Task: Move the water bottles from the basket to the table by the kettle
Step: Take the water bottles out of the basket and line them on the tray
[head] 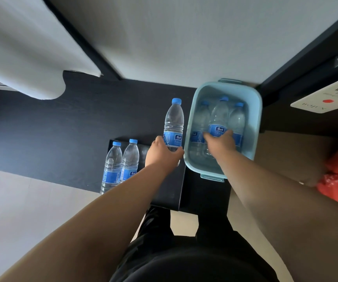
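Six bottles point(130, 157) we counted: two on the bench point(42, 129), three murky in the basket point(259, 110); our right grip point(221, 141) clasped the middle bottle point(219, 117), our left grip point(162, 153) the sixth bottle point(173, 123).

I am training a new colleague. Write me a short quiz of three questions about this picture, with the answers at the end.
1. True or false: the left hand grips a bottle that is outside the blue basket.
2. How many bottles are inside the basket, counting the one that the right hand grips? A) two B) three C) four
3. Fill in the gap: the two bottles standing free on the black tray have ___ caps.

Key: 1 true; 2 B; 3 blue.
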`<act>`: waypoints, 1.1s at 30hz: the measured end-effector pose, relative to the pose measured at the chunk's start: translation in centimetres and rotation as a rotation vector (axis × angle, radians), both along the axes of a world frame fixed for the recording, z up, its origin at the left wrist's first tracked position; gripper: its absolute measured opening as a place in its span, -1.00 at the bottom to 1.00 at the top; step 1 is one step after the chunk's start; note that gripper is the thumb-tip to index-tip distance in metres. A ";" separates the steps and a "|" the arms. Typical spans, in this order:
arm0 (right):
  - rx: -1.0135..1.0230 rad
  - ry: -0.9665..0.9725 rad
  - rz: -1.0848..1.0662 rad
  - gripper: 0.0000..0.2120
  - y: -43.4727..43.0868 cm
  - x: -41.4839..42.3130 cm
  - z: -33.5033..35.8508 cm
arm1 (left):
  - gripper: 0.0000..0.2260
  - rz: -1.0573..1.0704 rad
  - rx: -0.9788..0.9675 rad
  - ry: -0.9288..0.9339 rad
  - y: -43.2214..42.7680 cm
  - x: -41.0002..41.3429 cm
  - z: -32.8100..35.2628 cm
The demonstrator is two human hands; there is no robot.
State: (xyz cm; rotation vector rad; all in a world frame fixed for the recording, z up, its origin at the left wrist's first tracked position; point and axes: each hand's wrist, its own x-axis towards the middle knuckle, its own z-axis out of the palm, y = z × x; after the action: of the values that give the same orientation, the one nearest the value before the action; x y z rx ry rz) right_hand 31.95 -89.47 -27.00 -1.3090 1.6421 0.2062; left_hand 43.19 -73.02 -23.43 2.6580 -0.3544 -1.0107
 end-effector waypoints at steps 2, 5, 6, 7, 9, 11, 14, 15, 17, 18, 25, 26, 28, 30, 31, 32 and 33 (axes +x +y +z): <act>-0.018 -0.047 -0.042 -0.44 1.1 -0.3 0.9 | -0.55 0.017 -0.003 0.003 0.8 0.0 -0.1; -0.057 -0.086 -0.091 -0.43 2.8 -0.5 2.3 | -0.54 0.028 0.018 0.012 2.6 0.1 -0.7; -0.064 -0.101 -0.103 -0.45 3.3 -0.5 2.9 | -0.53 0.030 0.034 0.017 3.3 0.1 -1.0; -0.067 -0.116 -0.112 -0.49 3.8 -0.4 3.3 | -0.53 0.033 0.049 0.022 4.1 0.1 -1.4; -0.076 -0.144 -0.123 -0.56 4.5 -0.2 4.2 | -0.51 0.041 0.072 0.027 5.5 0.0 -2.3; -0.084 -0.192 -0.130 -0.61 5.4 0.1 5.0 | -0.49 0.055 0.094 0.025 6.9 -0.1 -3.1; -0.126 -0.234 -0.078 -0.67 7.0 0.7 6.2 | -0.48 0.087 0.122 0.037 8.8 -0.4 -4.0; -0.134 -0.250 -0.045 -0.69 7.6 0.9 6.6 | -0.48 0.098 0.124 0.043 9.4 -0.5 -4.2; -0.119 -0.291 0.037 -0.70 9.0 1.1 7.3 | -0.48 0.112 0.124 0.059 10.4 -0.5 -4.5; -0.098 -0.309 0.072 -0.70 9.9 1.3 7.6 | -0.48 0.111 0.125 0.066 10.8 -0.4 -4.6; 0.079 -0.331 0.110 -0.67 16.4 1.7 6.4 | -0.48 0.105 0.157 0.092 13.2 0.6 -4.9; 0.098 -0.318 0.103 -0.65 17.2 1.6 5.9 | -0.48 0.098 0.159 0.089 13.4 0.6 -4.9; 0.147 -0.284 0.079 -0.61 18.6 1.3 4.9 | -0.46 0.078 0.175 0.085 13.7 0.6 -4.8; 0.191 -0.257 0.042 -0.62 19.6 1.0 3.7 | -0.44 0.059 0.201 0.083 13.9 0.3 -4.7; 0.204 -0.236 0.029 -0.63 20.0 0.8 3.2 | -0.44 0.051 0.219 0.086 14.1 0.1 -4.8; 0.211 -0.209 0.020 -0.64 20.2 0.7 2.6 | -0.45 0.046 0.239 0.090 14.4 -0.1 -4.8; 0.215 -0.180 0.014 -0.63 20.4 0.6 1.9 | -0.47 0.045 0.255 0.096 14.7 -0.4 -5.0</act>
State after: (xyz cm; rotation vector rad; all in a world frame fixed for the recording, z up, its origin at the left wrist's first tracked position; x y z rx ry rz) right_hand 32.58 -69.12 -25.05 -1.1423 1.4180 0.2582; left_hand 42.75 -58.30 -28.39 2.8109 -0.1528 -1.2375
